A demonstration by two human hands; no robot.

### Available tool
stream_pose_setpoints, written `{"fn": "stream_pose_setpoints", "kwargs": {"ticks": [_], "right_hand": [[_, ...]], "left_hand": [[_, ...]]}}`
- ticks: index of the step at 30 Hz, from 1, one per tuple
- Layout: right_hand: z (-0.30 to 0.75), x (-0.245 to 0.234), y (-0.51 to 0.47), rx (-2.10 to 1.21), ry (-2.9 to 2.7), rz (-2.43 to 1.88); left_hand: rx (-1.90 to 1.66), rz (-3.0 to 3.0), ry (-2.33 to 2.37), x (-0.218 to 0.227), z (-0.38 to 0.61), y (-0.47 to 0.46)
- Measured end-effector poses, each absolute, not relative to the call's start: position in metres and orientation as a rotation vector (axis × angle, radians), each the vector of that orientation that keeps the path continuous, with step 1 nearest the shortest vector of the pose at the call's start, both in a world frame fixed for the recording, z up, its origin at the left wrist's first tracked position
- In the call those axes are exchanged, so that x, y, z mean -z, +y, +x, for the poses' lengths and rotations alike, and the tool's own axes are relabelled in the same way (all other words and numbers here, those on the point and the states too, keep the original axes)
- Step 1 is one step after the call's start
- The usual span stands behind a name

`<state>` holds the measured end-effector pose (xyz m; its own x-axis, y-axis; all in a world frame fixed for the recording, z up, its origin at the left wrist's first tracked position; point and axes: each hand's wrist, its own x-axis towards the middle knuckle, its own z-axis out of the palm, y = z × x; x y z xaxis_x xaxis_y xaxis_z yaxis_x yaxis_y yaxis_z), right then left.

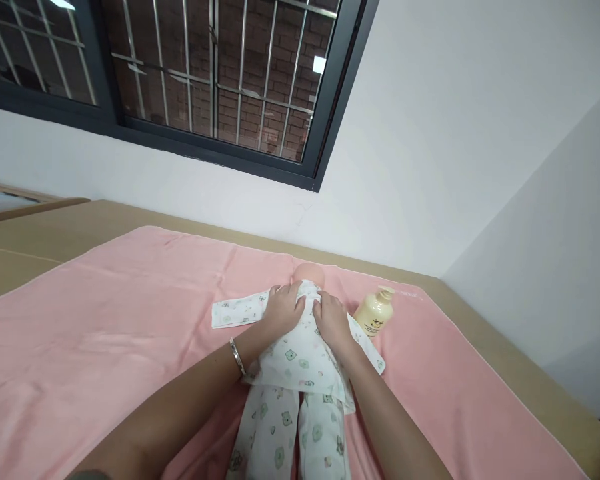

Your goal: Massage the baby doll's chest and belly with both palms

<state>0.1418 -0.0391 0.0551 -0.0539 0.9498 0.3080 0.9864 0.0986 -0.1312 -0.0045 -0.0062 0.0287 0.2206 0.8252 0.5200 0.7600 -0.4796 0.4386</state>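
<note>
A doll lies on its back on a pink blanket [175, 320], its rounded pinkish head [309, 273] at the far end. It wears a white long-sleeved baby top [305, 363] with small green and pink prints, and matching trousers [275, 427]. My left hand [283, 309] rests on the top near the doll's left-side shoulder in view, thumb apart from the fingers. On the opposite shoulder lies my right hand [333, 320], its thumb towards the chest. Both palms press on the cloth, and some fingertips are hidden. One sleeve stretches out left, the other slants down right.
A pale yellow pump bottle [377, 309] stands on the blanket just right of my right hand, beside the sleeve. Beyond the blanket runs the tan table edge [220, 230], against a white wall [430, 133]. A barred window [215, 73] is above.
</note>
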Motion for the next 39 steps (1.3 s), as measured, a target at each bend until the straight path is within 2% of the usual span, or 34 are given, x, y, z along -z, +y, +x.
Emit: {"fn": "stream_pose_setpoints", "kwargs": {"ticks": [11,18,24,30,35,39], "right_hand": [[0.137,-0.06,-0.044,0.357,-2.016,-1.971],[0.142,-0.062,-0.039,0.23,-2.13,-1.897],[0.14,-0.064,-0.041,0.29,-2.104,-1.937],[0.135,-0.063,-0.048,0.431,-2.054,-1.985],[0.14,-0.062,-0.043,0.276,-2.137,-1.921],[0.142,-0.06,-0.043,0.339,-2.092,-1.868]], "left_hand": [[-1.313,2.299,1.571,-0.02,-0.002,-0.005],[-1.289,2.338,1.408,-0.02,-0.003,-0.002],[-1.376,2.297,1.437,-0.019,-0.001,-0.003],[-1.314,2.326,1.547,-0.022,-0.002,-0.007],[-1.162,2.414,1.456,-0.027,-0.003,-0.007],[-1.218,2.39,1.454,-0.025,-0.002,-0.004]]}}
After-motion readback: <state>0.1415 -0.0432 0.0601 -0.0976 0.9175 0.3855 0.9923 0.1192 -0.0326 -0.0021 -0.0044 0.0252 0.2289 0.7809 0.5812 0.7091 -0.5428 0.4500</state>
